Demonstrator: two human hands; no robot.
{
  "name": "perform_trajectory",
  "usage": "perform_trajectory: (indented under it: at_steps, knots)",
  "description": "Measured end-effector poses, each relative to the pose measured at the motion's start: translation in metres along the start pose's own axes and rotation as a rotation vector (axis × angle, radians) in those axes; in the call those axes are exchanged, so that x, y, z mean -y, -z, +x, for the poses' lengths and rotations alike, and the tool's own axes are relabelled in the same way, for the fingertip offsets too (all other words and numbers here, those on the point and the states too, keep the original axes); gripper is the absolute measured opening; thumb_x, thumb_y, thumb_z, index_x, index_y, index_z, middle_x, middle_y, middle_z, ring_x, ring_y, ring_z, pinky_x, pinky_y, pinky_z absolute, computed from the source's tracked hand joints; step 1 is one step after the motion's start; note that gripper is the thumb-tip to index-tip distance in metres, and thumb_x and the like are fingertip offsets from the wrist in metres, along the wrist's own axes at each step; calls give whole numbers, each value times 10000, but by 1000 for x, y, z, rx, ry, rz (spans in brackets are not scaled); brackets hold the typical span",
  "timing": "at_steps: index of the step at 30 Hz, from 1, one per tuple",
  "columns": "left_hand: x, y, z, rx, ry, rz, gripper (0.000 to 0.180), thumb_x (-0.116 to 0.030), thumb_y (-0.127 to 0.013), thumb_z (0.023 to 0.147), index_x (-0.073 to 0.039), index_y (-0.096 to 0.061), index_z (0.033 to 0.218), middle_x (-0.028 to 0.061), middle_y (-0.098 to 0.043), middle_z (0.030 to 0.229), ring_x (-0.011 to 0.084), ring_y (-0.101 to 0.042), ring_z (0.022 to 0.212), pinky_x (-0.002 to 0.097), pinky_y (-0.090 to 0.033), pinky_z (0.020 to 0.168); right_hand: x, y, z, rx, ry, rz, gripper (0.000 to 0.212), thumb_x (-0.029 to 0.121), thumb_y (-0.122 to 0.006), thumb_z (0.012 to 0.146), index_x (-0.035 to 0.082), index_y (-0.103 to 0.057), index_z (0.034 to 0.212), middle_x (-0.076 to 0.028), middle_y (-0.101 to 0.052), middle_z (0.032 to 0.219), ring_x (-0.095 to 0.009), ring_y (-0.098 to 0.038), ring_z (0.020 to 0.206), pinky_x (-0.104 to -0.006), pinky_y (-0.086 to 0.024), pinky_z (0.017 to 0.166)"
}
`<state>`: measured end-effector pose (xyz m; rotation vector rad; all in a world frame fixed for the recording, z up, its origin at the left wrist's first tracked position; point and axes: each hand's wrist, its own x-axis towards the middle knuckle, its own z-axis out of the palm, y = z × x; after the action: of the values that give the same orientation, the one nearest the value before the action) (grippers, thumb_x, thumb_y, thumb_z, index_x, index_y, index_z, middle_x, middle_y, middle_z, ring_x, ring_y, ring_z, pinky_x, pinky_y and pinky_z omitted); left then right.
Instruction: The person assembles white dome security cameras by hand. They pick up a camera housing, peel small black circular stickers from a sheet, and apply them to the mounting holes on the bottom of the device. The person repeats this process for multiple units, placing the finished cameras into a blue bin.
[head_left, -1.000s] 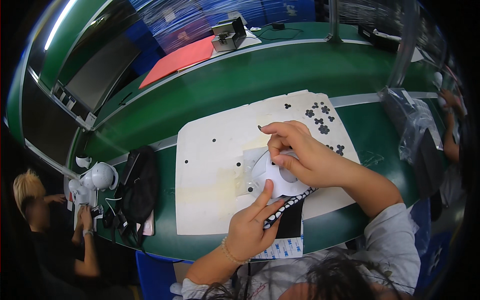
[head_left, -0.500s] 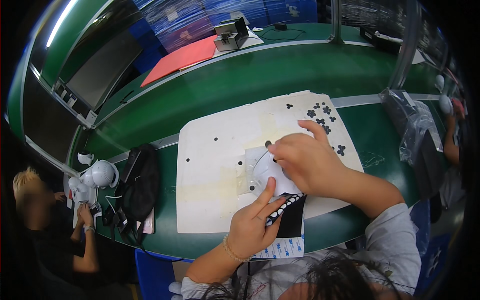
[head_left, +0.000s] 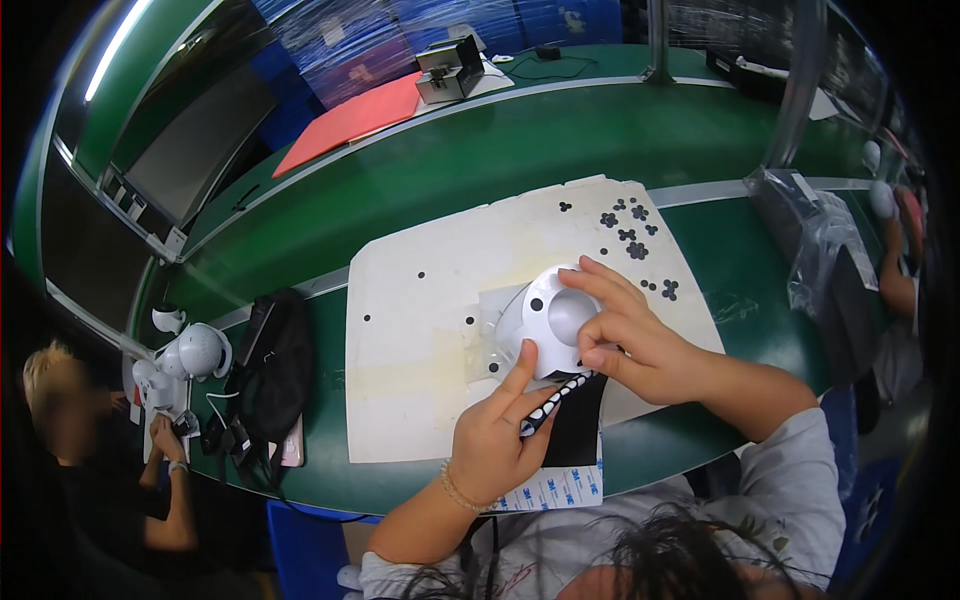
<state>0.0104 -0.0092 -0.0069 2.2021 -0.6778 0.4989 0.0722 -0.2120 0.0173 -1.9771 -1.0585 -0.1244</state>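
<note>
A white rounded plastic housing (head_left: 548, 345) with a large round opening sits tilted between my hands above the board, one black dot (head_left: 537, 305) on its face. My left hand (head_left: 500, 435) is closed, its thumb against the housing's lower left side. Its fingers also grip a black sticker sheet (head_left: 575, 435) with rows of white round cut-outs along its upper edge. My right hand (head_left: 630, 340) holds the housing from the right, fingertips on the top rim and by the opening. A printed white backing sheet (head_left: 560, 488) shows below the black sheet.
A worn pale board (head_left: 400, 390) lies on the green table, bearing scattered black dots and clusters (head_left: 637, 250). Left stand a black bag (head_left: 275, 370) and white camera-like devices (head_left: 200, 350), near a person (head_left: 90, 440). Plastic-wrapped material (head_left: 820, 240) lies right; a metal box (head_left: 448, 72) sits behind.
My right hand has moved from above the housing to its right side, and its fingers have spread over the rim. The housing's opening and the dot on its face now show clearly.
</note>
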Motion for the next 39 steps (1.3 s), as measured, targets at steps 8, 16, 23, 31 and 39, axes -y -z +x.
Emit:
perform_trajectory:
  at_steps: [8,16,23,31,39]
  knots:
    - [1,-1,0,-14,-5,-16,193,-27,-638,672,-5,-630,863,206,-446,1241,271,-630,718,284,-491,605,-2,-3,1,5,-7,1,77,182,-516,844,112,-503,814,-175,-293,1352,-377,-137,1300,-457,-145,1012]
    - [-1,-1,1,-14,13,-19,189,-22,-637,669,-6,-629,858,207,-442,1245,275,-630,726,285,-491,607,-5,-4,1,-22,-12,55,88,192,-524,838,112,-502,809,-176,-310,1342,-374,-144,1299,-455,-145,1015]
    - [0,-2,1,-30,7,-43,173,-8,-634,669,9,-618,841,225,-444,1234,299,-628,774,292,-495,626,-1,-1,-7,-64,163,-437,154,267,-559,811,118,-557,850,-110,-411,1276,-310,-310,1228,-485,-240,932]
    - [-3,0,-1,16,165,-210,124,-41,-620,736,46,-604,823,261,-410,1248,269,-580,897,271,-466,734,-9,3,-17,-106,231,-442,382,401,-622,725,143,-585,1004,-27,-509,1159,-239,-424,1136,-445,-287,890]
    - [-4,-2,1,18,169,-175,127,-51,-601,758,70,-602,796,306,-403,1235,169,-599,807,242,-445,722,-15,-5,-16,-107,237,-295,323,257,-652,722,149,-590,1021,-4,-544,1067,-216,-464,1065,-422,-287,882]
